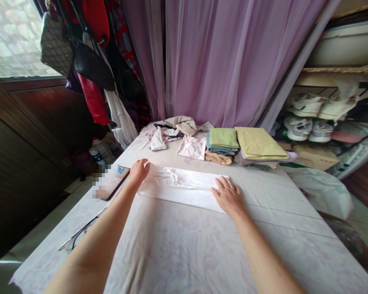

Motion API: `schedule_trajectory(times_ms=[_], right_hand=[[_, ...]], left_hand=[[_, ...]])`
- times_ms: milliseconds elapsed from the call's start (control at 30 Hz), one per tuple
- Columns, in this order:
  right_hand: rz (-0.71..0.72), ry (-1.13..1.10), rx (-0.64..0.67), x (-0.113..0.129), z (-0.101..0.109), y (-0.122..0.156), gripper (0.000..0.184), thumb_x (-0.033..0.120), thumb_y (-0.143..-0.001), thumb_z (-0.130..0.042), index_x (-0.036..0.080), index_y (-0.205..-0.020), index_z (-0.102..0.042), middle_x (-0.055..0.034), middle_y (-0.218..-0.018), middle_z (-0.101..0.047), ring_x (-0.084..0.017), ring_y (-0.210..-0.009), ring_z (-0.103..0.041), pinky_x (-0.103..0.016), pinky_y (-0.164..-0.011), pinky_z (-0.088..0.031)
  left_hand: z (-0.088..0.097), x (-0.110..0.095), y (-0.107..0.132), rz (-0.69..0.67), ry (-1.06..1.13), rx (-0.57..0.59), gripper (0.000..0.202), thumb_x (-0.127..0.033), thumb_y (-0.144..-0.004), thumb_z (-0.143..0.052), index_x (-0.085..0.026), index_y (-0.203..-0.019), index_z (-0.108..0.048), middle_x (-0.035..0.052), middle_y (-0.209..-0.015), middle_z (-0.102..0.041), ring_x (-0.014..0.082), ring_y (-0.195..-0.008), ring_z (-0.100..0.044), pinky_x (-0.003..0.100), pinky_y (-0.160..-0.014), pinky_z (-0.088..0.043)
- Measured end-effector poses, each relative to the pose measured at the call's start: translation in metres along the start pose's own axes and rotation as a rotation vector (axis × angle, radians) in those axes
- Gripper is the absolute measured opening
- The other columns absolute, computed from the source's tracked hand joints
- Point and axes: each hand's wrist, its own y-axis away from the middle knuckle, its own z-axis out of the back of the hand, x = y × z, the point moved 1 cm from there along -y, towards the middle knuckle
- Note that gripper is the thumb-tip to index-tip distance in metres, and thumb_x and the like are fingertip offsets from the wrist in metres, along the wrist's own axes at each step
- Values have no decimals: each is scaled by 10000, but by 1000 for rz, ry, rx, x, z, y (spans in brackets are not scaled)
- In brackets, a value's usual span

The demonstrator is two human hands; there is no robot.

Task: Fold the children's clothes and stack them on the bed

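Note:
A white garment (pixel 184 185), folded into a long narrow strip, lies across the middle of the table (pixel 171 245), which has a pale floral cloth over it. My left hand (pixel 138 170) rests on the strip's left end with its fingers curled down onto the fabric. My right hand (pixel 228 195) lies flat on the strip's right end, fingers stretched out and slightly spread.
Folded clothes are stacked at the table's far side: a green and blue pile (pixel 222 143), a yellow piece (pixel 259 143). Loose clothes (pixel 174 130) lie beside them. A phone (pixel 112 183) and glasses (pixel 79 233) lie at the left edge. Purple curtains hang behind, a shoe rack (pixel 319 118) stands right.

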Motion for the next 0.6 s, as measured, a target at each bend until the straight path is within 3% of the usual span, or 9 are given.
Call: schedule_trajectory(times_ms=[133, 267, 433, 600], right_hand=[[-7, 14, 8, 1, 0, 0, 508, 438, -984, -316, 241, -1430, -457, -87, -1557, -364, -257, -1438, -268, -487, -1093, -264], [-10, 34, 16, 1, 1, 0, 519, 443, -985, -307, 237, -1441, -442, -87, -1562, -352, -250, -1438, -262, -485, -1090, -270], [-7, 46, 23, 0, -1, 0, 524, 453, -987, -297, 236, -1441, -440, -81, -1563, -352, -245, -1436, -264, -486, -1088, -272], [-9, 51, 10, -1, -2, 0, 521, 453, -988, -294, 241, -1441, -439, -82, -1564, -350, -243, -1437, -263, -485, -1092, -267]], left_hand=[[5, 15, -19, 67, 17, 100, 441, -409, -954, -429, -165, -1285, -589, 115, -1112, -729, 232, -962, -693, 297, -787, -511], [1, 12, -32, 34, 9, 185, 470, -423, -903, -543, -232, -1331, -582, 58, -1080, -746, 192, -923, -695, 237, -760, -485], [-1, 9, -45, 1, -36, 247, 403, -386, -837, -617, -272, -1218, -681, 28, -1070, -753, 199, -928, -688, 226, -738, -475], [-4, 8, -50, 28, -61, 245, 293, -298, -846, -561, -254, -1068, -746, 22, -1041, -759, 182, -894, -689, 211, -694, -468]])
